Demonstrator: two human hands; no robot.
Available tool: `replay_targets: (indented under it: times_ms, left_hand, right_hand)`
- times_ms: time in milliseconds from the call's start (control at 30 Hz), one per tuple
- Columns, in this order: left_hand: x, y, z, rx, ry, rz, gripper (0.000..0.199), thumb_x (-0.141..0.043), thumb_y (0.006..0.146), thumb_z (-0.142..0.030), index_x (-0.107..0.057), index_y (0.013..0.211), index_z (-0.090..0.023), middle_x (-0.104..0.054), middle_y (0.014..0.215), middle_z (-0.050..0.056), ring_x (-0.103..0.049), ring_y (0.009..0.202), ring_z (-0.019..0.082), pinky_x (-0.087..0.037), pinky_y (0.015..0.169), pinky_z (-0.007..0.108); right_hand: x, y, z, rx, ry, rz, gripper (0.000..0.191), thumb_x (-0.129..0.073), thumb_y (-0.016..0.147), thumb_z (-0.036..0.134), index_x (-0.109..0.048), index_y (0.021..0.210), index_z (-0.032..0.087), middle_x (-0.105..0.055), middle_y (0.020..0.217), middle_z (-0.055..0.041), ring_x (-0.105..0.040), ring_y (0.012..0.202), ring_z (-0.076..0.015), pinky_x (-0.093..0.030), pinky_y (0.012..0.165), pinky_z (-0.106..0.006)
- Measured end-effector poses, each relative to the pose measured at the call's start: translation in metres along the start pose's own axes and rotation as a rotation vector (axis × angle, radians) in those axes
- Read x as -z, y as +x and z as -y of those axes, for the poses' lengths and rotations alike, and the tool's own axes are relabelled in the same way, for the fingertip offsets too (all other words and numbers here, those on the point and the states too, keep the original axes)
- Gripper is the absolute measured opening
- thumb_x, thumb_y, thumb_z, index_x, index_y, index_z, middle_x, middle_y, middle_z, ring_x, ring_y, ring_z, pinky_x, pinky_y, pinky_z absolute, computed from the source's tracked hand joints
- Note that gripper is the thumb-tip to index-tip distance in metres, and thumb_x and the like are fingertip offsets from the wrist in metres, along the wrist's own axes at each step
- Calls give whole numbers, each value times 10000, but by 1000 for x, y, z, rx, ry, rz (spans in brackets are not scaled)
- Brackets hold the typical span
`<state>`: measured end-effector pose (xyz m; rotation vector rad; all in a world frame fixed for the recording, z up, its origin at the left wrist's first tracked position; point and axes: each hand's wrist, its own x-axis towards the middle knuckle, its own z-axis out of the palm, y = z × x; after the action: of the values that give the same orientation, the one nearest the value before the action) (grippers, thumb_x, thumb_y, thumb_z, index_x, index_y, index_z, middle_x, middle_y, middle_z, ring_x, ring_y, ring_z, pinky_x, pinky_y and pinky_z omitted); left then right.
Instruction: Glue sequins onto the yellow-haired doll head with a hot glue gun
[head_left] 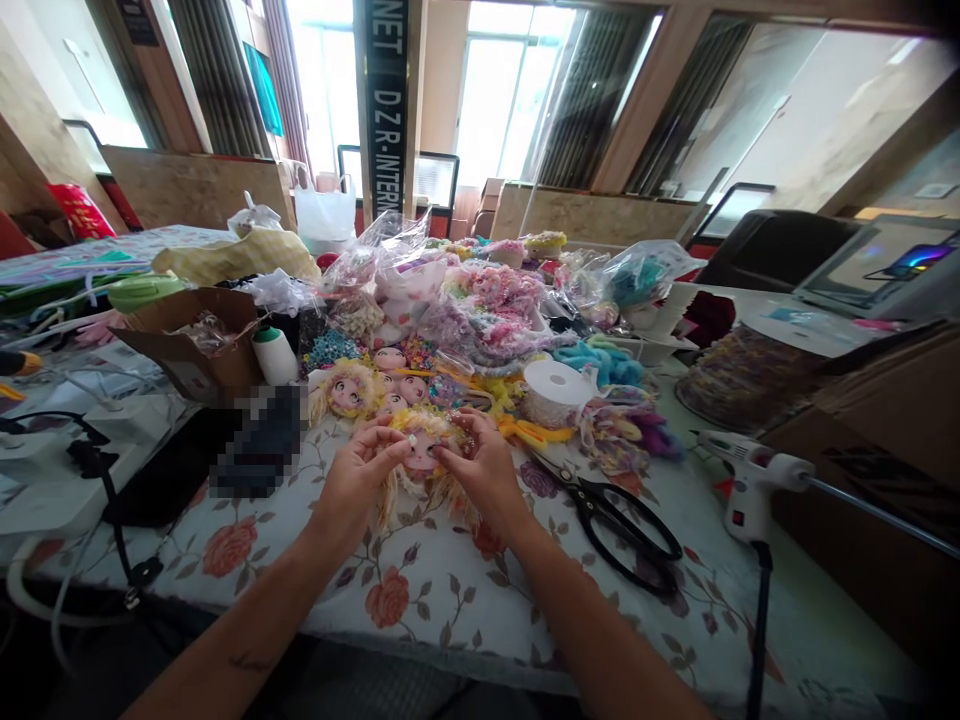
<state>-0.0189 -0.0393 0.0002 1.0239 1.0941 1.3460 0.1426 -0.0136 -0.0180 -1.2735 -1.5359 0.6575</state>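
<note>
Both hands are closed round a doll head (421,457) with yellow yarn hair, low over the tablecloth. My left hand (364,465) grips its left side, and a small white piece (412,440) shows by the thumb tip, too tiny to name. On the right side, my right hand (484,465) presses thumb and fingers against the hair and cheek. Just beyond lie another yellow-haired doll head (347,390) and several bare doll faces (409,388). A white ribbon spool (556,390) sits behind my right hand, with black-handled scissors (619,525) nearby.
A glue gun (750,490) stands at the right beside a large cardboard box (877,500). Mixed yarn (495,300) heaps up at the back. On the left are an open carton (202,345), a white thread cone (274,355), a dark phone (172,465) and power strips with cables (67,465).
</note>
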Motion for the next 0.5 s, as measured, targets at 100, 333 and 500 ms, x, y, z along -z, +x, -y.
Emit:
replay_targets:
  times_ms: [100, 333, 500]
  left_hand:
    - [1, -1, 1, 36, -26, -22, 201, -760, 644, -336, -644, 688, -179, -661, 925, 66, -608, 1015, 229, -468, 834, 284]
    - [-2, -5, 5, 13, -50, -40, 187, -750, 657, -332, -647, 709, -185, -663, 903, 62, -603, 1050, 240, -476, 852, 296]
    - [-2, -8, 8, -67, 31, -48, 134, -716, 715, -320, -658, 721, -200, -597, 1175, 75, -463, 1252, 252, -411, 967, 295]
  right_hand:
    - [1, -1, 5, 15, -45, 32, 241, -676, 694, 245, -589, 910, 186, -570, 1159, -114, -543, 1106, -262, -400, 970, -400]
    - [-5, -7, 13, -64, -203, 61, 534, -724, 678, 376, -552, 1127, 144, -634, 1114, -160, -580, 1034, -321, -440, 874, -432]
    - [-7, -9, 13, -39, -198, 37, 383, -645, 752, 364, -567, 1071, 169, -672, 963, -112, -618, 881, -275, -467, 758, -366]
